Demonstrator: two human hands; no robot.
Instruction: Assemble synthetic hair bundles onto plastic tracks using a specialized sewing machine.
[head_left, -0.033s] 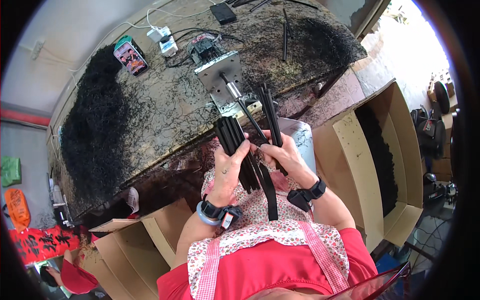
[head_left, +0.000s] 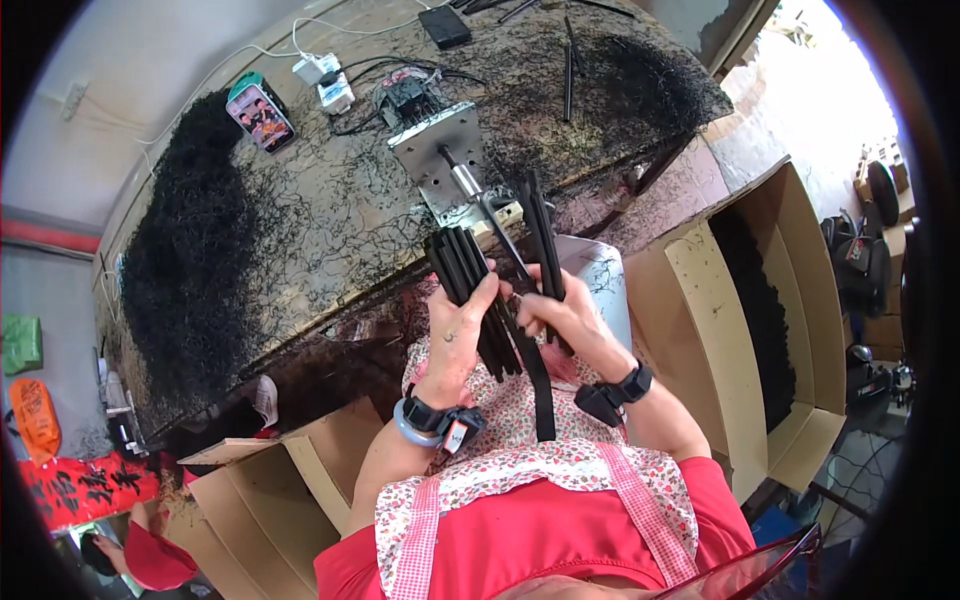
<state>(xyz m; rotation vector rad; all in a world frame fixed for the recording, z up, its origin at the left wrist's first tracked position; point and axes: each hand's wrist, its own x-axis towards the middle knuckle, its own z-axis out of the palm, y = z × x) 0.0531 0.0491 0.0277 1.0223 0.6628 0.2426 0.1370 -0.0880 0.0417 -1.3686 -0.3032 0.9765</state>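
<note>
My left hand (head_left: 462,318) is closed round a thick bundle of slim black tubes (head_left: 457,262), held upright over my lap. My right hand (head_left: 562,312) grips a smaller bundle of similar black tubes (head_left: 542,228). Between the bundles, a dark rod (head_left: 505,240) runs from the silver chuck (head_left: 466,181) of a small machine down toward my right fingers. The chuck sits on a shaft through an upright metal plate (head_left: 437,142) at the table's edge. Whether the rod touches my fingertips is hard to tell. A black strap (head_left: 541,385) hangs over my floral apron.
Curly black shavings (head_left: 190,250) heap on the left of the table (head_left: 320,215); another heap (head_left: 650,85) lies far right. A phone (head_left: 262,118) and power strip (head_left: 335,92) stand behind. Cardboard boxes flank me, left (head_left: 250,500) and right (head_left: 700,300). Another person's red sleeve (head_left: 157,553) shows lower left.
The fingers of my right hand have shifted slightly, with the thumb side drawn a little left and down. The left bundle has moved slightly up and left.
</note>
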